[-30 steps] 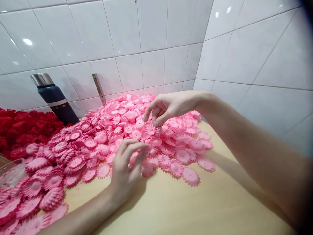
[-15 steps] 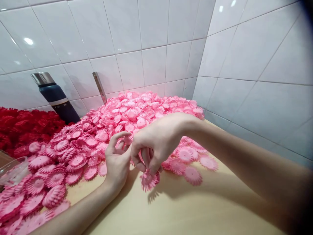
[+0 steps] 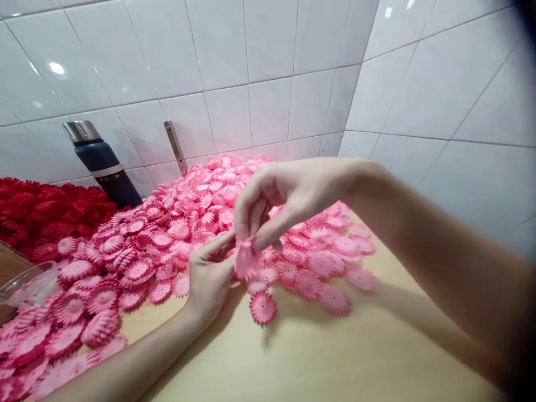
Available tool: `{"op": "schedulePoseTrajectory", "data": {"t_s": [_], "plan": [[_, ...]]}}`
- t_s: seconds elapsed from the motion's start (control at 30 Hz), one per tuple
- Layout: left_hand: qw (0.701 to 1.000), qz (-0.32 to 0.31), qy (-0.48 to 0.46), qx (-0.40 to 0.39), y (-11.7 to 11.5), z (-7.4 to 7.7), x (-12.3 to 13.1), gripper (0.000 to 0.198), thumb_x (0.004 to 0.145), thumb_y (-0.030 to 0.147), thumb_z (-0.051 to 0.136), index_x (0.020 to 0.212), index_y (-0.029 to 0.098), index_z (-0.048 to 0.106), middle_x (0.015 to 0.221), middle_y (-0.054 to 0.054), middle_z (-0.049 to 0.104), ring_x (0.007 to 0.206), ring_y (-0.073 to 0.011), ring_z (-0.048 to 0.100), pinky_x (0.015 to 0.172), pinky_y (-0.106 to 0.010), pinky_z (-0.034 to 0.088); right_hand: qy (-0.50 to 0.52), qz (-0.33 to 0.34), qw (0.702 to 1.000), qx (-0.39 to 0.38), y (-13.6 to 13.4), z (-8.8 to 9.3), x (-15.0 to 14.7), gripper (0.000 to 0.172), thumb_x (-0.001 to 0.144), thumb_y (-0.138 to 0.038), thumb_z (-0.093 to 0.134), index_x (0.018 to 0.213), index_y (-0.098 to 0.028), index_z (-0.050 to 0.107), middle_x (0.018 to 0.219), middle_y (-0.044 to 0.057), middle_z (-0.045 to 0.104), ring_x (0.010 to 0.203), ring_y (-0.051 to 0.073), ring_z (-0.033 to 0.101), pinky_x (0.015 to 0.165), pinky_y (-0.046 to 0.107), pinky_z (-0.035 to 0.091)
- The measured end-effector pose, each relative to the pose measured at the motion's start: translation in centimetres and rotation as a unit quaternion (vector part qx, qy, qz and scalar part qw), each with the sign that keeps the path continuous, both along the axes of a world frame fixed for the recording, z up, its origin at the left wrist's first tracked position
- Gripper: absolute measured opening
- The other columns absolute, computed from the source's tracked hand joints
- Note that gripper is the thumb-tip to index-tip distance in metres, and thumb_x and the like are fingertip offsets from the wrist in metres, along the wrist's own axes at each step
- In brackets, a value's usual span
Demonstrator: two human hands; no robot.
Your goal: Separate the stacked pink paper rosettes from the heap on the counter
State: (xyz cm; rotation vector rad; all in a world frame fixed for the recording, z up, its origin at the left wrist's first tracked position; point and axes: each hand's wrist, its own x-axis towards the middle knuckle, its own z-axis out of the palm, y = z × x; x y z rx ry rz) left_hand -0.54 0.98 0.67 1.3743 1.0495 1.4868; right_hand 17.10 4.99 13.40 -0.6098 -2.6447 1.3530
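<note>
My right hand (image 3: pixel 285 201) pinches a pink scalloped flower piece (image 3: pixel 246 261) between thumb and fingers, holding it just above the table. My left hand (image 3: pixel 211 273) rests close beside it at the front of the heap. Its fingers are curled, and its thumb points at the held piece; whatever lies in them is hidden. Just below the held piece is a darker-rimmed pink flower disc (image 3: pixel 263 307) with a small centre hole. Around both hands spreads a large heap of pink flower discs (image 3: pixel 180 229), many of them nested together.
A dark blue bottle (image 3: pixel 106 170) with a steel cap leans near the tiled wall (image 3: pixel 226 44). Left of it is a red heap of similar pieces (image 3: pixel 46 215). A clear plastic container (image 3: pixel 33 285) stands at the left, and a metal strip (image 3: pixel 175 146) rises behind the pink heap.
My right hand has risen and lifted its pink piece up from near the tabletop toward my left hand. A dark-rimmed disc now shows below it. My left hand's fingers have drawn closer together.
</note>
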Motion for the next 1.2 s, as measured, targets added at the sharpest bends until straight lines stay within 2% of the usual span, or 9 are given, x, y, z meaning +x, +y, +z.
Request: {"op": "schedulePoseTrajectory", "data": {"t_s": [0.1, 0.2, 0.3, 0.43, 0.67, 0.77, 0.9, 1.2], "plan": [[1.000, -0.014, 0.006, -0.023, 0.2, -0.4, 0.0, 0.027, 0.060, 0.022, 0.083, 0.086, 0.018, 0.078, 0.072, -0.001, 0.075, 0.068, -0.0147, 0.067, 0.064, -0.023, 0.057, 0.003, -0.140, 0.986, 0.095, 0.8, 0.7, 2.2, 0.030, 0.075, -0.037, 0.073, 0.098, -0.018, 0.069, 0.088, 0.002, 0.072, 0.083, 0.019, 0.068, 0.072, 0.030, 0.053], [0.999, -0.012, 0.012, -0.030, 0.3, -0.6, -0.1, 0.038, 0.062, 0.023, 0.083, 0.099, 0.019, 0.076, 0.082, -0.002, 0.076, 0.073, -0.0145, 0.067, 0.066, -0.023, 0.056, -0.036, -0.275, 0.942, 0.189, 1.8, 0.8, 3.7, 0.035, 0.073, -0.039, 0.073, 0.103, -0.021, 0.069, 0.099, 0.004, 0.072, 0.094, 0.024, 0.066, 0.076, 0.033, 0.053], [0.999, -0.010, 0.018, -0.036, 0.2, -0.7, -0.2, 0.035, 0.063, 0.025, 0.082, 0.097, 0.019, 0.076, 0.084, -0.003, 0.076, 0.075, -0.0157, 0.067, 0.066, -0.025, 0.056, -0.063, -0.330, 0.914, 0.229, 2.4, 0.6, 4.2, 0.039, 0.072, -0.039, 0.071, 0.107, -0.022, 0.069, 0.110, 0.005, 0.069, 0.101, 0.027, 0.063, 0.077, 0.035, 0.052], [0.999, -0.005, 0.018, -0.034, 0.3, -0.7, -0.3, 0.022, 0.066, 0.027, 0.080, 0.086, 0.018, 0.078, 0.090, -0.004, 0.077, 0.083, -0.0160, 0.067, 0.074, -0.024, 0.055, -0.095, -0.285, 0.928, 0.222, 2.1, 0.6, 3.5, 0.032, 0.073, -0.042, 0.068, 0.098, -0.022, 0.071, 0.103, 0.005, 0.071, 0.094, 0.024, 0.064, 0.072, 0.032, 0.050], [0.999, -0.016, 0.006, -0.047, 0.7, -0.9, -0.3, 0.030, 0.074, 0.030, 0.075, 0.102, 0.021, 0.074, 0.098, -0.004, 0.076, 0.089, -0.0162, 0.068, 0.078, -0.024, 0.054, -0.148, -0.149, 0.960, 0.185, 1.6, 0.0, 1.4, 0.028, 0.079, -0.040, 0.062, 0.094, -0.018, 0.073, 0.083, 0.004, 0.071, 0.073, 0.017, 0.061, 0.056, 0.026, 0.039], [0.999, -0.031, -0.006, -0.039, 0.7, -0.8, -0.2, 0.031, 0.076, 0.029, 0.074, 0.105, 0.019, 0.073, 0.099, -0.005, 0.076, 0.094, -0.0182, 0.068, 0.083, -0.027, 0.053, -0.148, -0.101, 0.970, 0.161, 1.8, -0.7, 0.7, 0.031, 0.080, -0.040, 0.062, 0.097, -0.017, 0.073, 0.085, 0.005, 0.071, 0.073, 0.016, 0.060, 0.055, 0.025, 0.039], [0.998, -0.048, 0.003, -0.027, 0.6, -0.6, -0.2, 0.033, 0.077, 0.029, 0.072, 0.108, 0.018, 0.072, 0.096, -0.006, 0.076, 0.096, -0.0204, 0.068, 0.085, -0.029, 0.053, -0.146, -0.081, 0.976, 0.141, 2.0, -1.4, 0.0, 0.036, 0.077, -0.044, 0.066, 0.099, -0.018, 0.073, 0.090, 0.005, 0.072, 0.077, 0.016, 0.062, 0.059, 0.025, 0.041], [0.998, -0.054, 0.016, -0.002, 0.7, -0.7, -0.2, 0.032, 0.081, 0.031, 0.068, 0.110, 0.018, 0.072, 0.103, -0.008, 0.075, 0.100, -0.0226, 0.068, 0.091, -0.032, 0.053, -0.156, -0.059, 0.977, 0.135, 2.1, -1.7, -0.4, 0.032, 0.081, -0.042, 0.061, 0.101, -0.019, 0.073, 0.084, 0.003, 0.070, 0.075, 0.015, 0.060, 0.060, 0.026, 0.040]]}}
